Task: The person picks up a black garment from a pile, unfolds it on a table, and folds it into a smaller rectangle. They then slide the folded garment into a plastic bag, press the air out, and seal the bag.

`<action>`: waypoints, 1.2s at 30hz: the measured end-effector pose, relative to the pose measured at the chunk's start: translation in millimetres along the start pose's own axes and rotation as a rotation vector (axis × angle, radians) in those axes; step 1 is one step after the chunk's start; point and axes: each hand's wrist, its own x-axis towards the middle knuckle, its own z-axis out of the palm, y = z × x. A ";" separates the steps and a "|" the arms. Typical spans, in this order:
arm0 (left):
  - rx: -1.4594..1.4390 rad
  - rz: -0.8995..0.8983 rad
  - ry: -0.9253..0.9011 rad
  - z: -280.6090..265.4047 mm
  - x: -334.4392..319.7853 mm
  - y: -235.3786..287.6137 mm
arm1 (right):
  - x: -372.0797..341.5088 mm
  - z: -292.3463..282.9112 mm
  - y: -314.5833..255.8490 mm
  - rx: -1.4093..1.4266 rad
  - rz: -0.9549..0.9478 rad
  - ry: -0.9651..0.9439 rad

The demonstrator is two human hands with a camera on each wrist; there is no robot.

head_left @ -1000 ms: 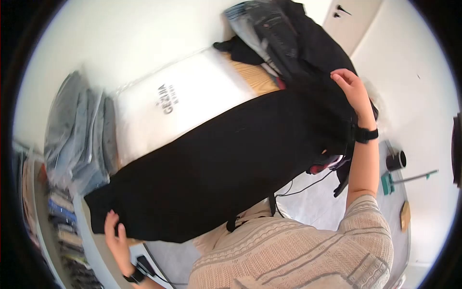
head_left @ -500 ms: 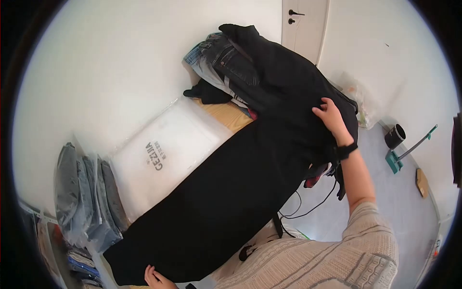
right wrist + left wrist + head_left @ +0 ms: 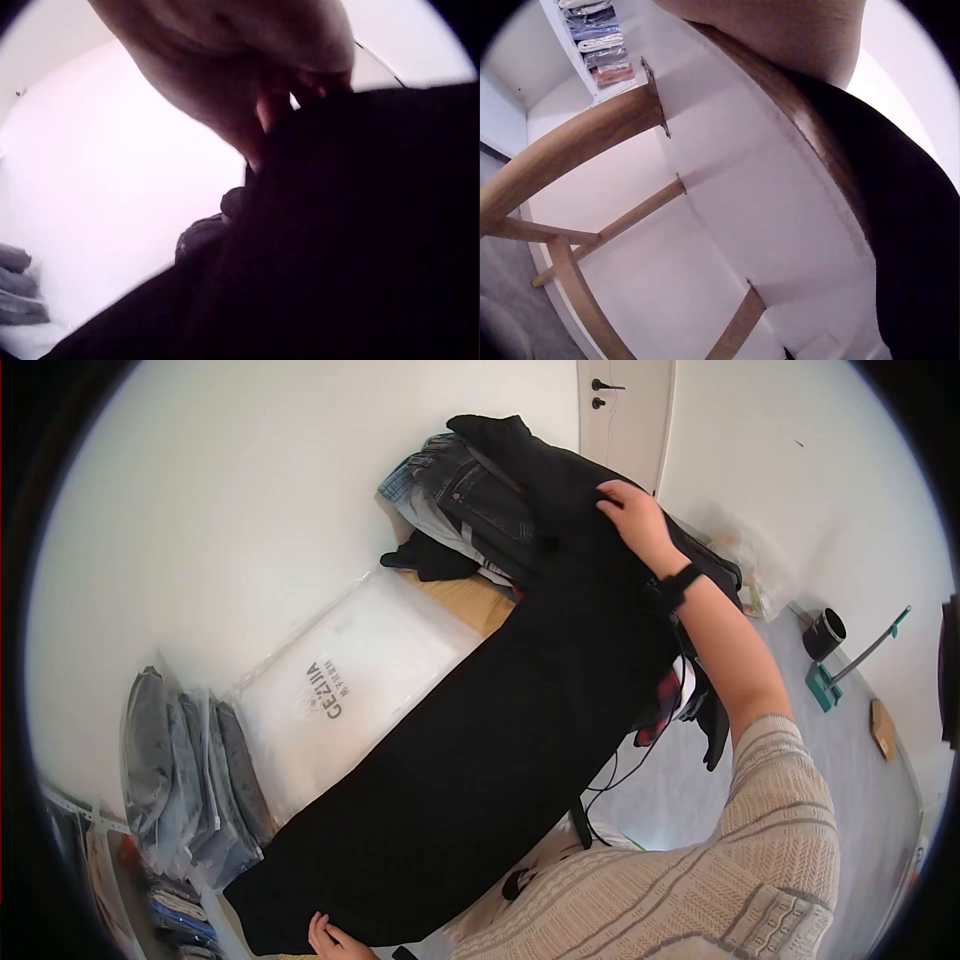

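A long black garment (image 3: pixel 430 760) lies diagonally over the table, its upper part across a clothes pile. At its near left end the left hand (image 3: pixel 338 942) rests its fingers on the cloth; in the left wrist view that hand (image 3: pixel 780 34) is partly visible above the table edge, beside the black cloth (image 3: pixel 915 225). The right hand (image 3: pixel 640 525) pinches the garment's upper part between thumb and fingers. Seen by the right wrist camera, the right hand (image 3: pixel 255 52) reaches down to the black cloth (image 3: pixel 337 225), which hides its fingertips.
A white printed plastic packet (image 3: pixel 340 680) lies behind the garment. Bagged grey clothes (image 3: pixel 190 770) stand at left, above shelved clothes (image 3: pixel 180 915). Jeans (image 3: pixel 480 500) lie in the far pile. Cables (image 3: pixel 640 765) hang at the near side; a black bin (image 3: pixel 824 635) and green dustpan (image 3: pixel 823 687) stand right.
The head view has turned. My right hand has moved up and left over the garment and taken hold of its cloth; more of the red plaid cloth shows below. My left hand remains at the near end.
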 end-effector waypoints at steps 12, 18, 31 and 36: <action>-0.017 0.021 0.003 3.9 -1.0 -6.7 | -123.9 -62.7 23.7 -0.412 0.388 -0.057; 0.006 -0.033 -0.140 -7.0 7.9 -3.1 | -161.5 -64.6 21.9 -0.388 0.467 0.109; -0.279 0.525 -0.685 -15.9 130.3 295.4 | -220.0 7.9 -94.5 0.660 -0.459 -0.681; -0.400 0.765 -0.937 81.0 143.8 364.0 | -230.3 -23.4 -81.9 0.687 -0.376 -0.720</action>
